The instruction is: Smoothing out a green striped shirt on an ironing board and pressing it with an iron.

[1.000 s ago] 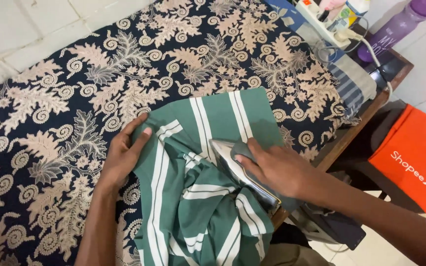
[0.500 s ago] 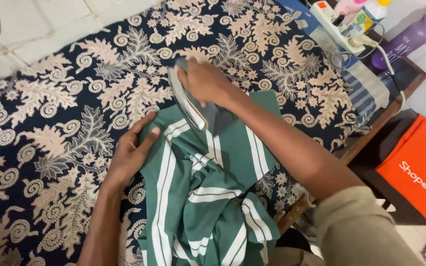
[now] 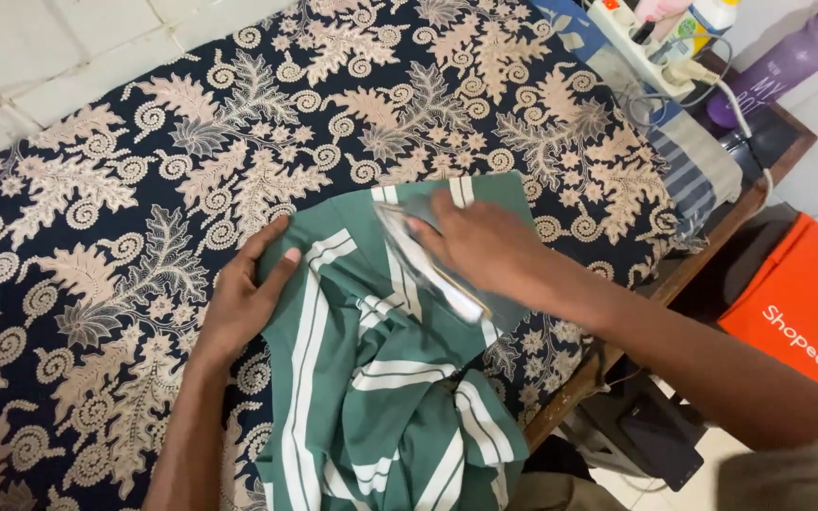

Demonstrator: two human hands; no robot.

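The right hand [image 3: 485, 248] is wrapping its fingers around the handle of a clothes iron [image 3: 433, 270], holding it tight, and the right arm is coming in from about 4 o'clock, stretched out long across the table edge. The iron is sitting flat on a green shirt with white stripes [image 3: 381, 378], with its pointy nose aiming toward 10 o'clock. The left hand [image 3: 248, 298] is lying flat and spread wide on the left edge of the shirt, at about 9 o'clock from the iron, pressing the cloth down. It is holding nothing. The left arm is coming up from 6 o'clock, almost straight. The shirt is lying near the middle of the view and is bunching up in soft folds toward 6 o'clock, where it is hanging near the table edge. Under the shirt a dark blue cloth with cream leaves and curls [image 3: 144, 170] is covering the wooden table [image 3: 712, 237]. At about 1 o'clock a white power strip [image 3: 631, 43] is resting on a striped blue and grey cloth [image 3: 702, 170], with a white cord running from it. A purple bottle [image 3: 788, 61] is lying just beside it at 2 o'clock. An orange bag [image 3: 797, 303] is standing on the floor at 3 o'clock, beside the table. White tiles [image 3: 40, 47] are showing at 11 o'clock.
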